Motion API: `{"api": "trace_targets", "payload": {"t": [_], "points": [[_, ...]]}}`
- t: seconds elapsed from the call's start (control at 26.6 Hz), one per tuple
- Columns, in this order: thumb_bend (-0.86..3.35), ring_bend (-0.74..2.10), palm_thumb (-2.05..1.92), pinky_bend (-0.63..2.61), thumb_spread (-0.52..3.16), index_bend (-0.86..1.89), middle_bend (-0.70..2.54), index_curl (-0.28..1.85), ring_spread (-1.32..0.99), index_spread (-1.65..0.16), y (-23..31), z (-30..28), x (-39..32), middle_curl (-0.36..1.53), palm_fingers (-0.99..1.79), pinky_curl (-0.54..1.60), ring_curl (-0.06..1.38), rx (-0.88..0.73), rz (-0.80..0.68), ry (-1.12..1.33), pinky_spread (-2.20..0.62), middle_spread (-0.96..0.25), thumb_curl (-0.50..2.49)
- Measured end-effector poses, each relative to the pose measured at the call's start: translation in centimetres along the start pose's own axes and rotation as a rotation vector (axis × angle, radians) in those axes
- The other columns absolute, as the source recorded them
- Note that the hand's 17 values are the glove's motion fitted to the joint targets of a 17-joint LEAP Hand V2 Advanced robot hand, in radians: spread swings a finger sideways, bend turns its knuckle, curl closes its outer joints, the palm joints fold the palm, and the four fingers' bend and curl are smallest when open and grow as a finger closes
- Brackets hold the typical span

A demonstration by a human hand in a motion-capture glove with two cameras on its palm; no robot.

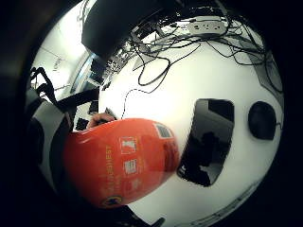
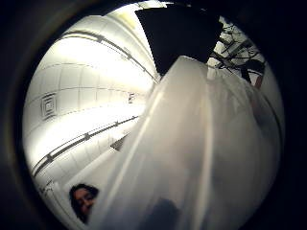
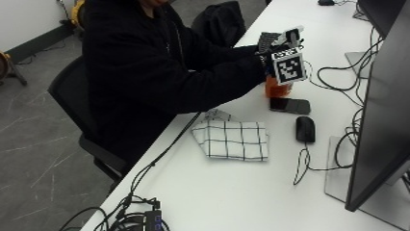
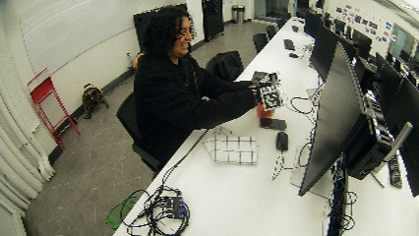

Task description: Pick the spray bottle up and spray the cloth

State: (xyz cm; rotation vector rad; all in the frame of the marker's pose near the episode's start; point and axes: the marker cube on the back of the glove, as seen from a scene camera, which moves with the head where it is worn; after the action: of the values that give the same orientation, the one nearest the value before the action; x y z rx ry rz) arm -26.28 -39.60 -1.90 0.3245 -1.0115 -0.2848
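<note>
An orange spray bottle (image 3: 276, 89) with a pale upper part is upright at the table's far side, just behind a black phone (image 3: 289, 105). My gloved right hand (image 3: 269, 57) grips the bottle's upper part. I cannot tell whether the base touches the table. The orange body (image 1: 120, 163) fills much of the little finger side palm view, and the translucent white top (image 2: 201, 143) fills the thumb side one. A white cloth with a black grid (image 3: 234, 139) lies folded on the table, nearer the camera than the bottle and apart from it. The wide view shows the cloth (image 4: 232, 149) in front of the person.
A black mouse (image 3: 305, 128) lies right of the cloth, its cable trailing toward a large monitor (image 3: 378, 120) on the right. A power strip (image 1: 207, 26) and tangled cables sit at the back of the table. More cables (image 3: 137, 219) bunch at the near left edge.
</note>
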Motion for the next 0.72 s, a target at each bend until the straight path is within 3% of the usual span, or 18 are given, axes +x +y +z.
{"api": "trace_targets", "payload": {"t": [0.72], "points": [[-0.03,0.77,0.91,0.47,0.39,0.32,0.69,0.63,-0.23,-0.29,-0.5,0.4,0.8,0.59,1.37,0.42,0.5,-0.054,0.034,0.011,-0.32,-0.21,0.86]]}}
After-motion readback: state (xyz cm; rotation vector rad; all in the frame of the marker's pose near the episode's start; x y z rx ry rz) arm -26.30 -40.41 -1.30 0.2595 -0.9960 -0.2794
